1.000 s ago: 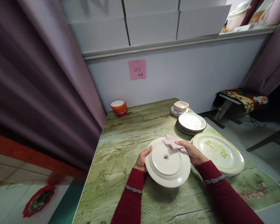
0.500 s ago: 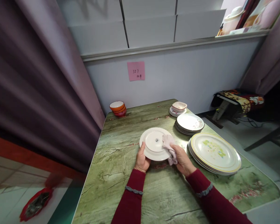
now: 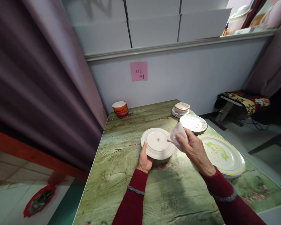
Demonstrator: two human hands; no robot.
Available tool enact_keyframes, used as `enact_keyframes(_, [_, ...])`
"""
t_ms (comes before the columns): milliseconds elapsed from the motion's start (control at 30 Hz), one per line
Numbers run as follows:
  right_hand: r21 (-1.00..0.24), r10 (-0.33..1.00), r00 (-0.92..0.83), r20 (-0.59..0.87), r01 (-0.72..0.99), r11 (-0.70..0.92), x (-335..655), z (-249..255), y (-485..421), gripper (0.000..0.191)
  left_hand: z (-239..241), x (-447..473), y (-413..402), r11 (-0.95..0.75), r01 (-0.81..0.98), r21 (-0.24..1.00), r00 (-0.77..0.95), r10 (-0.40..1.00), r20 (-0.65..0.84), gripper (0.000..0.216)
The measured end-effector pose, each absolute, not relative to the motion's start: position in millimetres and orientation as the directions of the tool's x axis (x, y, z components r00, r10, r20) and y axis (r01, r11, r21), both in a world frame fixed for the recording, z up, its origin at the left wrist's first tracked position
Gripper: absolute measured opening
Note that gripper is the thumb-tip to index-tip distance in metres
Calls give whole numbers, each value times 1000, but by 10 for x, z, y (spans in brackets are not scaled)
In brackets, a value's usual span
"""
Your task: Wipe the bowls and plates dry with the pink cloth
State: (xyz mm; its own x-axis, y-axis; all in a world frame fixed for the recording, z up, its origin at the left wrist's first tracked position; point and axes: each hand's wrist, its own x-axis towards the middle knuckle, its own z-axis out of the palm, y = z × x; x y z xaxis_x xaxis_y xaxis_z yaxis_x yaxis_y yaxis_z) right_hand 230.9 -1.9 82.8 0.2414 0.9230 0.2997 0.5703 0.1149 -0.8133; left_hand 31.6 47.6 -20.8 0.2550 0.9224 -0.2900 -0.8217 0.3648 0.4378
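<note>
My left hand point(image 3: 145, 160) grips the near-left rim of a white plate point(image 3: 152, 153), thumb on top and fingers underneath. The plate is bottom side up, showing its foot ring and a small dark mark in the middle. In my right hand point(image 3: 194, 148) is a pale pink cloth point(image 3: 178, 135), bunched between thumb and fingers just over the plate's right edge. Whether the cloth touches the plate I cannot tell. Close behind the right hand are a stack of white plates point(image 3: 192, 122) and a stack of larger oval plates with yellow rims point(image 3: 224, 153).
Orange and red bowls point(image 3: 120, 108) are stacked at the back left of the green table point(image 3: 117, 175). Small plates with a squarish dish point(image 3: 182, 107) on top stand at the back right. A pink note point(image 3: 139, 71) hangs on the wall. A stool point(image 3: 241, 100) stands right of the table.
My right hand has lifted the cloth off the plate's underside and moved up and right, and the cloth is now bunched. My left hand keeps its hold on the plate.
</note>
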Motion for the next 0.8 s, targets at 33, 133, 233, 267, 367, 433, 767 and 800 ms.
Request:
enact_keyframes(33, [-765,899,239,368,627,147,2258,839,21,43,-213,335,457,387,-810,441,283,916,-284,52])
enact_keyframes(133, [-597,867,57,495,747,292,2056,683,140,45,-187,381,400,436,-780,449,338,897,-285,52])
enact_keyframes(233, [-475,862,-153,484,782,405,1892,366,161,52,-134,394,373,439,-774,456,334,896,-293,49])
enact_keyframes(267, [-455,859,-197,473,780,430,1856,264,131,47,-120,392,373,426,-780,458,321,901,-292,48])
enact_keyframes(367, [-447,835,-269,480,744,496,1773,60,-35,41,-99,374,381,390,-805,446,293,917,-271,48])
enact_keyframes(433, [-454,806,-320,498,696,556,1713,18,-138,42,-103,366,379,418,-808,415,333,905,-263,55])
enact_keyframes(767, [-354,770,-428,473,709,611,1686,238,473,44,-123,440,349,418,-809,413,321,903,-284,55])
enact_keyframes(800, [-337,803,-393,448,758,559,1753,262,543,42,-115,444,354,406,-808,427,312,909,-275,56])
